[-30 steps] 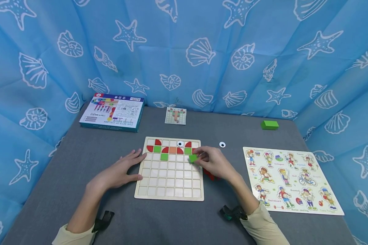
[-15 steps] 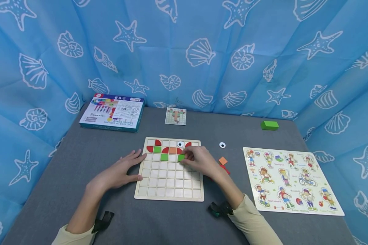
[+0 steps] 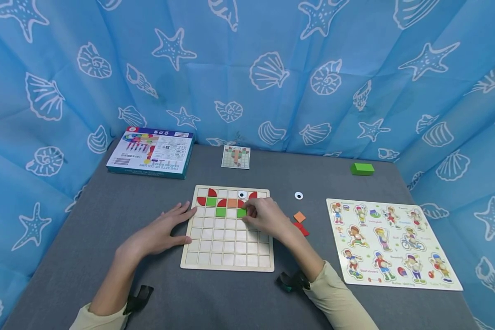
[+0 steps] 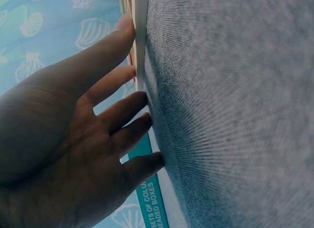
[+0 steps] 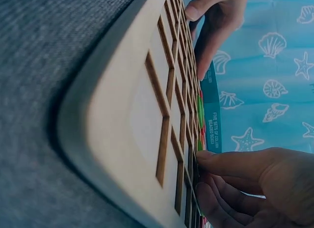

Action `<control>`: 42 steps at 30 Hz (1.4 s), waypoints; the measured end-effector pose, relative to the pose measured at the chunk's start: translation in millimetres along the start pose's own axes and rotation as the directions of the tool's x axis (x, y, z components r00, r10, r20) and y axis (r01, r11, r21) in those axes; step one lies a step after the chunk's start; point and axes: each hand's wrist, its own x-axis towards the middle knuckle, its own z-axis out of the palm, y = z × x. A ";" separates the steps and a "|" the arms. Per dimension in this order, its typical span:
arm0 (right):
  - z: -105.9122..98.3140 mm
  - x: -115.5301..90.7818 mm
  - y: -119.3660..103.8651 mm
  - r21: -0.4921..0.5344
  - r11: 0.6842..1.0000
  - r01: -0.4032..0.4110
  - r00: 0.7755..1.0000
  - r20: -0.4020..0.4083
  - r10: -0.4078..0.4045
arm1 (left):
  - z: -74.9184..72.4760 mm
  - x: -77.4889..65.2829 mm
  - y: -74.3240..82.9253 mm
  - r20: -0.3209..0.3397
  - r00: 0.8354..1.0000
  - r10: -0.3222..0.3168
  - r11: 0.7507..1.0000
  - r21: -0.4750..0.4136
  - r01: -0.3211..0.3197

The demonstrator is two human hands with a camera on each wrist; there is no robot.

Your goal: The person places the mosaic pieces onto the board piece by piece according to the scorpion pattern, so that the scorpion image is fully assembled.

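Observation:
A wooden grid board (image 3: 228, 252) lies on the table, its upper rows set with red quarter-circle, green and orange square pieces and one eye disc (image 3: 242, 195). My right hand (image 3: 268, 216) is over its upper right part, thumb and fingertips pinching a green square tile (image 3: 241, 213) that is level with a cell of the third row. In the right wrist view the thumb tip (image 5: 205, 155) touches the grid. My left hand (image 3: 158, 231) rests with spread fingers against the board's left edge; the left wrist view shows its fingertips along that edge and the cloth.
Right of the board lie an orange tile (image 3: 299, 217), red pieces (image 3: 302, 228) and a second eye disc (image 3: 299, 195). A sports picture puzzle (image 3: 392, 243) lies farther right, a green block (image 3: 362, 169) behind it. Behind the board are a pattern card (image 3: 236, 157) and a flat box (image 3: 150, 152).
My right hand has carried the green tile left across the board and lowered it at the third-row cell. The orange tile and red pieces at right have come into view. My left hand stays put.

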 end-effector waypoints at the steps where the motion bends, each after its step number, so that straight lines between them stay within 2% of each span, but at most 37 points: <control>1: -0.1 -0.7 0.3 0.002 1.000 0.001 1.000 -0.005 -0.001 | 0.0 0.1 0.0 0.000 1.000 0.001 1.000 0.000 -0.001; 7: -1.1 -5.8 3.6 0.048 0.999 0.010 0.999 -0.033 -0.008 | 0.2 0.4 -0.4 -0.002 1.000 0.005 1.000 -0.001 -0.005; 20: -14.1 -19.6 17.8 0.133 0.991 0.001 1.000 -0.008 0.000 | 0.5 1.1 -1.1 0.008 1.000 0.003 1.000 0.000 -0.003; 31: -34.1 -33.2 45.7 0.201 0.974 -0.102 0.994 -0.020 0.108 | -0.2 -0.1 -0.5 -0.003 1.000 -0.001 1.000 -0.004 0.001; 36: -44.2 -38.7 62.6 0.214 0.967 -0.136 0.985 -0.075 0.155 | -1.1 0.0 -0.1 0.006 1.000 -0.006 1.000 -0.006 0.006; 42: -54.6 -40.4 81.4 0.166 0.968 -0.189 0.962 -0.165 0.217 | -1.5 0.0 0.4 0.006 1.000 0.000 1.000 -0.008 0.000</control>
